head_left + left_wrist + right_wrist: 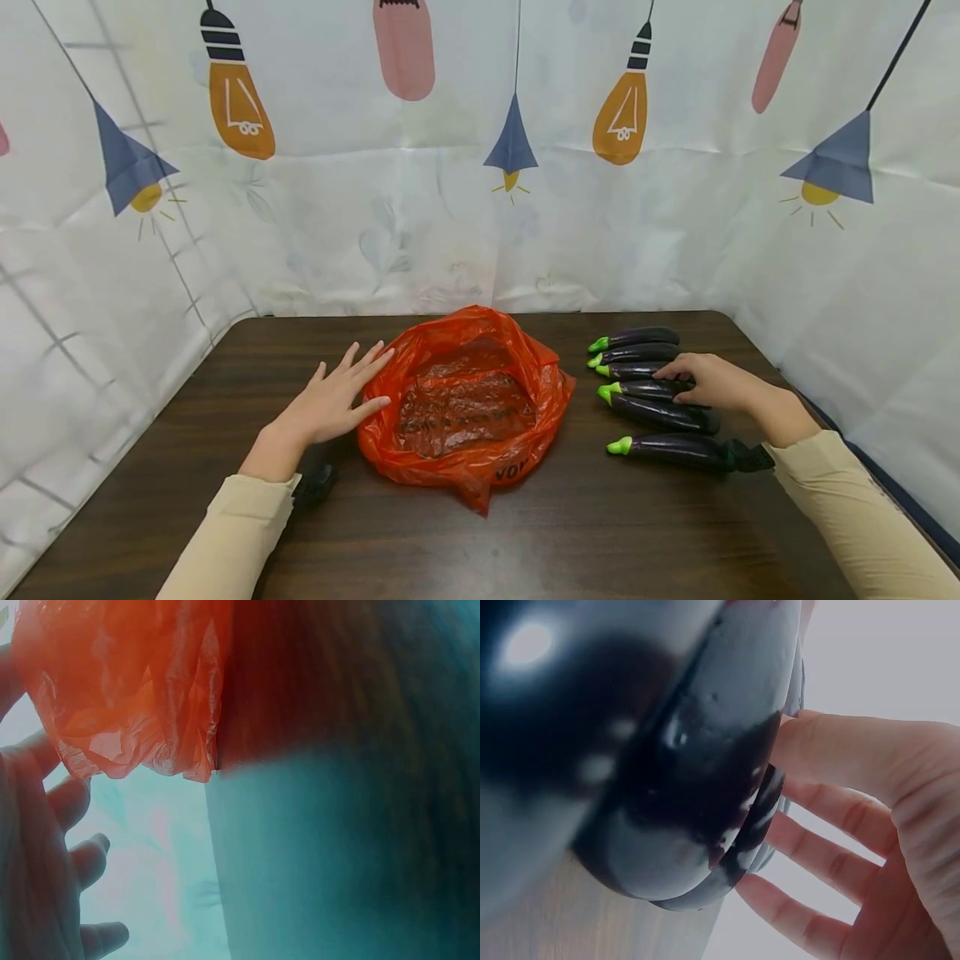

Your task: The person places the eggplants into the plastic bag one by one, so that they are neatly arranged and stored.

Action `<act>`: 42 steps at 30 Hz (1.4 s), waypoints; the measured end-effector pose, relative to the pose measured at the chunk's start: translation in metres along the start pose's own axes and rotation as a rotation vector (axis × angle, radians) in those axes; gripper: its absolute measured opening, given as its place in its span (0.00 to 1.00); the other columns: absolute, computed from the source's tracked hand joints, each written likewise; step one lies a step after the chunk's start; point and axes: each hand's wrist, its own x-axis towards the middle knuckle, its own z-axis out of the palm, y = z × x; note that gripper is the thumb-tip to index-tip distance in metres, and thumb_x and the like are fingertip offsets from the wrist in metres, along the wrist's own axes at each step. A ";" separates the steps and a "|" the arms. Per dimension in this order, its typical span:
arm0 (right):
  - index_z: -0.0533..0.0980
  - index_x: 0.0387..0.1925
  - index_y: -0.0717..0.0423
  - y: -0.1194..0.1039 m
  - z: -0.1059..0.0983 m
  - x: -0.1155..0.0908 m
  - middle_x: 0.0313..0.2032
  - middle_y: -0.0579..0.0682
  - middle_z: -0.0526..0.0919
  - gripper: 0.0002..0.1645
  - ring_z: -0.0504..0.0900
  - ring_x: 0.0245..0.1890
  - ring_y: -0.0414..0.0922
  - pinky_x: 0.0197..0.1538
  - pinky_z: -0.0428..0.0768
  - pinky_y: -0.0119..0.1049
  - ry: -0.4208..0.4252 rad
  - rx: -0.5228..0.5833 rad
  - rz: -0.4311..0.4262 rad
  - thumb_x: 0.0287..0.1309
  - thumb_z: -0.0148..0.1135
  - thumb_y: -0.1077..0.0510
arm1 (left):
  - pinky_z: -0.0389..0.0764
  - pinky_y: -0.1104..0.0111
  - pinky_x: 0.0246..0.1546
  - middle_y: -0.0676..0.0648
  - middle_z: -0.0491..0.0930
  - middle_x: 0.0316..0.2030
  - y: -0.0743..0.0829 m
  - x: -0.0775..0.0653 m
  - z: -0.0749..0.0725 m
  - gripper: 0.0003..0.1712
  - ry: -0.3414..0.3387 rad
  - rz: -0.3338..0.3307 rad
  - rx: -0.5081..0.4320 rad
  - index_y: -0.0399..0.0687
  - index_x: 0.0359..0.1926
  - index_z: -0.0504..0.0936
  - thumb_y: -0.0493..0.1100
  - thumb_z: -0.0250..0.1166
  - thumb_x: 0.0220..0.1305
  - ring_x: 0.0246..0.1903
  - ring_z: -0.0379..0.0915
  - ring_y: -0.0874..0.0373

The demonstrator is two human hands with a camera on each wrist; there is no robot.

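Right hand (712, 382): thumb and fingers bent about the fourth eggplant (636, 389), counting from the far side — thumb at its near flank, fingertips toward its far one. Gap about the eggplant's width; firmness of hold I cannot tell. Its long axis runs left to right, green stem to the left, so the fingers straddle it crosswise toward the right end. Other eggplants (663, 413) lie roughly parallel, close on both sides; the nearest eggplant (667, 449) sits apart. Left hand (337, 396) is farther from the row — well to the left, fingers straight and spread at the left rim of the red bag (457, 471), gripping nothing. Bag stands mouth up between the hands, on the dark table (525, 542).
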 end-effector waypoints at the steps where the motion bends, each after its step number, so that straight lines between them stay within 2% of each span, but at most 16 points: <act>1: 0.81 0.55 0.67 0.000 0.000 0.000 0.51 0.64 0.81 0.24 0.82 0.48 0.63 0.46 0.84 0.53 -0.002 -0.003 -0.002 0.57 0.74 0.65 | 0.38 0.26 0.67 0.43 0.45 0.81 0.000 0.000 0.000 0.44 0.001 0.001 0.000 0.54 0.83 0.51 0.65 0.54 0.75 0.78 0.34 0.35; 18: 0.81 0.56 0.67 -0.001 0.000 0.004 0.48 0.61 0.80 0.25 0.82 0.47 0.63 0.45 0.84 0.52 -0.032 -0.036 -0.012 0.55 0.74 0.67 | 0.39 0.27 0.67 0.45 0.44 0.82 0.001 0.001 0.002 0.44 -0.003 0.001 -0.005 0.56 0.83 0.51 0.65 0.53 0.76 0.78 0.35 0.35; 28: 0.80 0.57 0.68 -0.004 -0.008 0.003 0.50 0.63 0.79 0.25 0.82 0.48 0.64 0.44 0.84 0.52 -0.035 -0.045 0.001 0.57 0.73 0.67 | 0.38 0.27 0.68 0.44 0.44 0.81 0.000 0.002 0.002 0.44 -0.002 0.000 0.009 0.55 0.83 0.51 0.65 0.53 0.76 0.79 0.34 0.35; 35: 0.80 0.58 0.67 -0.008 -0.016 0.001 0.49 0.61 0.79 0.26 0.82 0.47 0.61 0.43 0.84 0.51 -0.008 -0.072 -0.007 0.58 0.73 0.67 | 0.35 0.28 0.68 0.44 0.42 0.82 0.002 0.002 0.000 0.45 -0.001 0.001 0.023 0.56 0.83 0.49 0.66 0.52 0.76 0.79 0.32 0.36; 42: 0.79 0.59 0.67 -0.012 -0.025 0.001 0.50 0.61 0.79 0.27 0.82 0.44 0.55 0.40 0.81 0.47 0.019 -0.089 -0.019 0.58 0.73 0.65 | 0.36 0.28 0.68 0.46 0.41 0.82 0.003 0.002 0.000 0.46 0.007 -0.001 0.049 0.55 0.84 0.45 0.66 0.52 0.76 0.79 0.32 0.37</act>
